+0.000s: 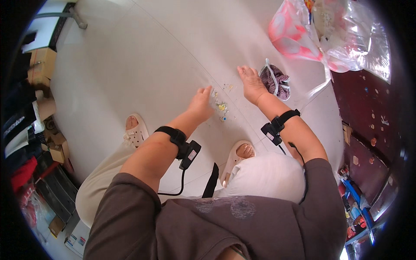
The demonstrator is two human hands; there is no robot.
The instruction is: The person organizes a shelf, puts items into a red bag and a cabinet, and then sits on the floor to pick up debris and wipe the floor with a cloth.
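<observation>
A small scatter of tiny colourful bits (222,107), yellow, white and blue, lies on the pale tiled floor between my hands. My left hand (201,104) is just left of the pile, its fingers stretched forward and slightly blurred, with nothing seen in it. Beyond the pile to the right, my right hand (252,83) reaches low over the floor with its fingers apart and holds nothing. Close beside it lies a crumpled dark striped cloth (277,82) with a pale trim. Too small to name exactly, the bits look like beads or crumbs.
A pink-and-white plastic bag (292,32) and a clear plastic bag (355,39) stand at the far right, above a dark red worn surface (362,104). Cardboard boxes (42,65) line the left side. My feet in cream clogs (138,132) frame the floor below.
</observation>
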